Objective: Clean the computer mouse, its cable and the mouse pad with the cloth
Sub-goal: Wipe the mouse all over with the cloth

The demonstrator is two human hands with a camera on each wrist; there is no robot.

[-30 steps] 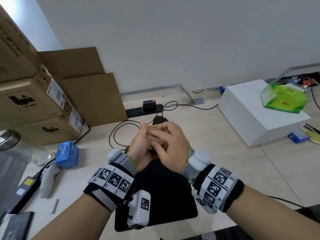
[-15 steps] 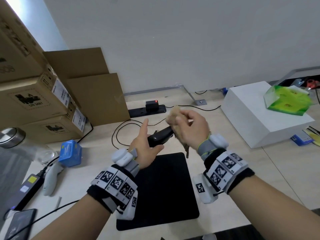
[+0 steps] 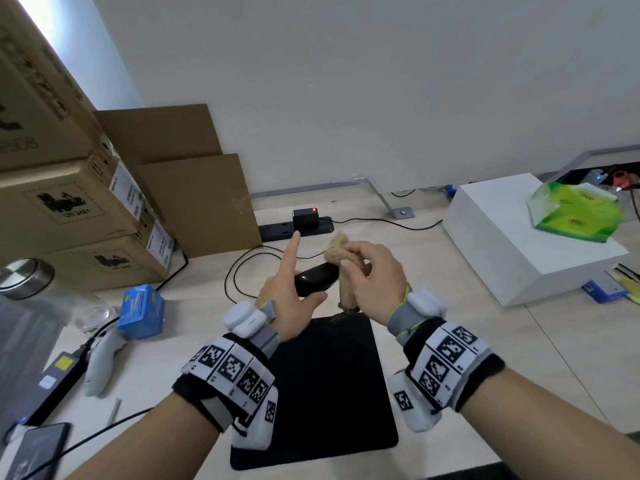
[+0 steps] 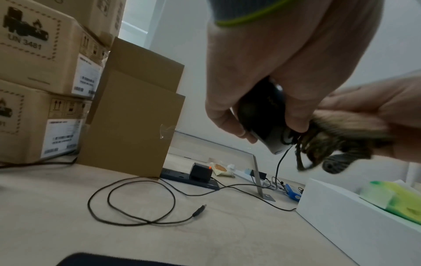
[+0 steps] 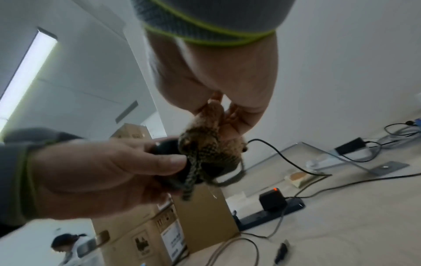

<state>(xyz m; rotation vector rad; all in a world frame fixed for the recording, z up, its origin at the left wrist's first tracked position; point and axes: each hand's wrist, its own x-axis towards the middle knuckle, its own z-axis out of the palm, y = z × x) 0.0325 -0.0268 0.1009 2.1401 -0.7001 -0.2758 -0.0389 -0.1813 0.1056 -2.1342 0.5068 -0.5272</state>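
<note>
The mouse [image 3: 316,278] is held lifted above the far edge of the mouse pad [image 3: 332,393] by the left hand [image 3: 291,299]. Its grip is closed around the black body with thumb and lower fingers, while the index finger is stretched straight up. The cloth [image 3: 341,258], bunched into a tan wad, is pinched in the curled fingers of the right hand [image 3: 374,282] and is pressed against the mouse's front end, where the cable [image 4: 279,167] leaves the body.

A second ago both hands were clasped together over the mouse just above the mouse pad. Since then the hands have been drawn apart and raised, and the mouse body has been uncovered. From the half-second-old frame little has changed: the cloth has been brought from just above the mouse down against its front end.

The mouse body is judged to have been rubbed over, so the wiping appears to be moving toward the cable, which hangs from the mouse and lies looped on the tabletop [image 3: 450,323] beyond the mouse pad. The mouse pad is judged not yet wiped.
</note>
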